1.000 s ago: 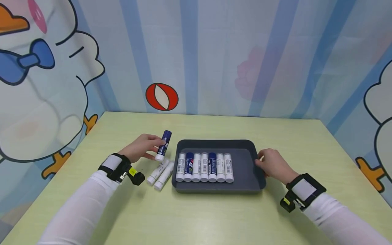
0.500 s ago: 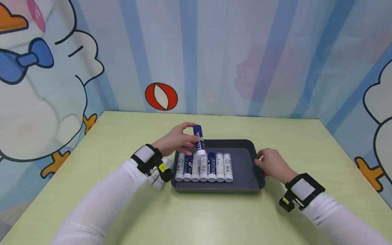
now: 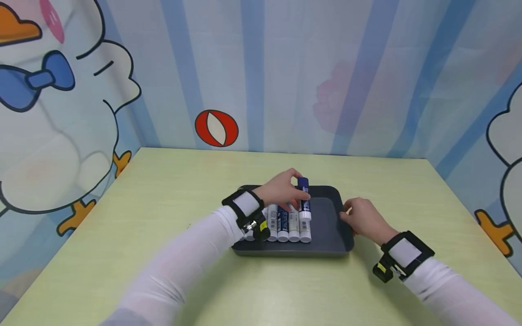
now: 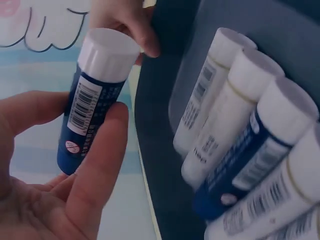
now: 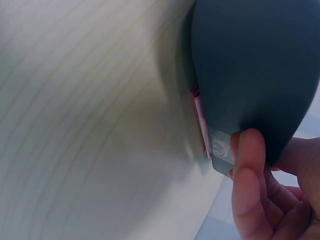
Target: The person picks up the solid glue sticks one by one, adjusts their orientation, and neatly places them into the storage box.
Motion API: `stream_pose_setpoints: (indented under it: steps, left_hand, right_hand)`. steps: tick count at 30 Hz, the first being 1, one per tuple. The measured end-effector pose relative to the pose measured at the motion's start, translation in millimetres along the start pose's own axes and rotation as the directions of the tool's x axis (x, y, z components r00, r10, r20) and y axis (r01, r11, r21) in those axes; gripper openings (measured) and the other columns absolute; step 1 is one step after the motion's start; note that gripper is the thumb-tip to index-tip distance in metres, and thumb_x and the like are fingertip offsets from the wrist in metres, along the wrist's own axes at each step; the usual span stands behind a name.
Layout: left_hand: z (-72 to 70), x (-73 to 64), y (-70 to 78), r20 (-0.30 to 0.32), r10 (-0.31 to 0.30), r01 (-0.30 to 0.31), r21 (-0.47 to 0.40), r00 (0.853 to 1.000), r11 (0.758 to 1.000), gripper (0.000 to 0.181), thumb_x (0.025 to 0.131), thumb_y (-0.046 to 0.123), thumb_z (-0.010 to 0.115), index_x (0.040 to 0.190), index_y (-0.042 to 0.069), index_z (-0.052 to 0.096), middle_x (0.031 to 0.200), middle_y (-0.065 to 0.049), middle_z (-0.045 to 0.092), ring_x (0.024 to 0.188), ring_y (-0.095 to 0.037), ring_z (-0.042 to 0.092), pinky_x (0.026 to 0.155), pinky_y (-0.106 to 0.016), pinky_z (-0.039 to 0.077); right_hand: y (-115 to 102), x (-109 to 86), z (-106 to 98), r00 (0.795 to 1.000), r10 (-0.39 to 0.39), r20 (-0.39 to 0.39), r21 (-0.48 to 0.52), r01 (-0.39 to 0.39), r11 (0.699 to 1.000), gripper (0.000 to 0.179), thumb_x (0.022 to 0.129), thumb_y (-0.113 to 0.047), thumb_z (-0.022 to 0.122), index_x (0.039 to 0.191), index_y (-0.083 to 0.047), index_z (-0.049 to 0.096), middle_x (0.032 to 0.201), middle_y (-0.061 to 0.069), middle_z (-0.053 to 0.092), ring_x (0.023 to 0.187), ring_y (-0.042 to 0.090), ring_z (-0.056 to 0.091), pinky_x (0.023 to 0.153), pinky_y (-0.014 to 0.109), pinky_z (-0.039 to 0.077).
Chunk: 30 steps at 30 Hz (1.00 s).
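Note:
My left hand [image 3: 281, 189] pinches a blue glue stick [image 3: 304, 209] between thumb and fingers, over the right end of a row of glue sticks. In the left wrist view the held glue stick [image 4: 92, 107] tilts, its white end toward the camera. The row lies side by side in a grey tray [image 3: 328, 235]; it includes a white glue stick [image 3: 293, 226] and a blue one [image 3: 282, 224]. My left wrist hides the row's left part. My right hand [image 3: 367, 219] grips the tray's right rim, thumb and fingers on either side of the wall [image 5: 255, 75].
The tray stands on a pale yellow-green table [image 3: 253, 290]. A printed curtain [image 3: 285, 81] hangs behind it. In the right wrist view a thin pink strip [image 5: 201, 125] shows beside the tray's underside; I cannot tell what it is.
My left hand has carried the blue glue stick rightward from left of the tray to over the row's right end. The right hand stays on the rim. My left arm now hides two loose white glue sticks.

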<state>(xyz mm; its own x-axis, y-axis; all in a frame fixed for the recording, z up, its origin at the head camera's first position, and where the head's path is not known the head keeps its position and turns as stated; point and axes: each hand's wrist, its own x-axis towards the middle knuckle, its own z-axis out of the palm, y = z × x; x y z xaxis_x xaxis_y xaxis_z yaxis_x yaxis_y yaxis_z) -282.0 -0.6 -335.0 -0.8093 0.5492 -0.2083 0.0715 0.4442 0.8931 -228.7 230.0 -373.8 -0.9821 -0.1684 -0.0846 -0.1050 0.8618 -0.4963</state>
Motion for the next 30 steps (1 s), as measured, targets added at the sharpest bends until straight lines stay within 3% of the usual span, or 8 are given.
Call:
stream_pose_setpoints:
  steps: [5,9,11,14,18,23,26,30]
  left_hand:
    - [27.7,11.7,3.5,-0.004,-0.003,0.004,0.156,1.000,0.988,0.061,0.082,0.022,0.065,0.131,0.009,0.031,0.081,-0.009,0.060,0.061,-0.022,0.061,0.058,-0.033,0.049]
    - [49.7,21.0,8.1,-0.036,-0.020,0.030,0.286,0.999,0.958,0.058,0.082,0.023,0.064,0.128,0.006,0.034,0.078,-0.007,0.058,0.054,-0.019,0.058,0.051,-0.029,0.047]
    - [59.5,25.3,9.7,-0.062,-0.025,0.047,0.384,0.998,0.922,0.062,0.082,0.026,0.064,0.131,0.004,0.032,0.072,-0.005,0.059,0.050,-0.017,0.057,0.048,-0.027,0.045]
    - [71.1,31.0,10.6,-0.121,-0.021,0.083,0.541,0.992,0.837,0.066,0.079,0.032,0.065,0.130,0.001,0.036,0.068,-0.003,0.058,0.050,-0.013,0.054,0.047,-0.024,0.042]
    - [78.5,38.4,8.2,-0.169,-0.008,0.120,0.666,0.986,0.736,0.063,0.076,0.036,0.068,0.122,0.002,0.044,0.067,0.000,0.055,0.052,-0.010,0.052,0.048,-0.021,0.040]
    - [79.4,44.4,5.3,-0.173,0.024,0.114,0.745,0.985,0.658,0.051,0.073,0.038,0.068,0.109,0.005,0.052,0.075,0.001,0.054,0.060,-0.010,0.051,0.051,-0.022,0.039]
    - [79.5,47.0,1.7,-0.176,0.074,0.095,0.787,0.982,0.609,0.034,0.073,0.036,0.067,0.094,0.010,0.058,0.079,0.001,0.055,0.063,-0.010,0.051,0.052,-0.023,0.039]
    - [80.2,47.9,0.1,-0.178,0.110,0.083,0.814,0.978,0.574,0.012,0.075,0.027,0.065,0.077,0.016,0.061,0.075,0.005,0.058,0.060,-0.008,0.051,0.052,-0.024,0.039]
  right_hand:
    - [0,-0.1,0,1.000,0.019,0.014,-0.003,-0.019,1.000,0.025,0.087,-0.012,0.054,0.101,0.009,0.053,0.065,0.005,0.055,0.046,0.015,0.052,0.047,0.030,0.044]
    - [1,-0.6,0,1.000,0.009,0.008,-0.007,-0.009,1.000,0.026,0.087,-0.012,0.053,0.101,0.010,0.053,0.066,0.005,0.056,0.046,0.014,0.052,0.047,0.030,0.043]
    - [2,-1.1,-1,1.000,-0.001,0.002,-0.010,0.001,1.000,0.025,0.087,-0.012,0.053,0.100,0.010,0.053,0.064,0.005,0.055,0.045,0.014,0.052,0.047,0.030,0.043]
    - [2,-1.8,-2,1.000,-0.011,0.000,-0.015,0.011,1.000,0.026,0.087,-0.012,0.053,0.101,0.010,0.053,0.064,0.004,0.055,0.045,0.014,0.052,0.047,0.030,0.043]
    - [2,-1.5,-2,1.000,-0.019,0.004,-0.014,0.019,1.000,0.026,0.087,-0.012,0.052,0.101,0.010,0.053,0.065,0.004,0.055,0.045,0.014,0.052,0.047,0.030,0.043]
    - [2,0.0,-1,0.999,-0.037,0.001,-0.012,0.037,0.999,0.024,0.087,-0.012,0.052,0.099,0.009,0.054,0.065,0.005,0.055,0.044,0.014,0.052,0.046,0.030,0.043]
    - [2,0.9,0,0.999,-0.047,-0.003,-0.015,0.047,0.999,0.024,0.087,-0.012,0.052,0.098,0.009,0.053,0.064,0.004,0.055,0.044,0.014,0.051,0.046,0.030,0.043]
    - [2,1.8,0,0.999,-0.050,-0.008,-0.019,0.050,0.999,0.024,0.086,-0.012,0.052,0.097,0.009,0.053,0.063,0.004,0.054,0.043,0.014,0.051,0.046,0.030,0.043]
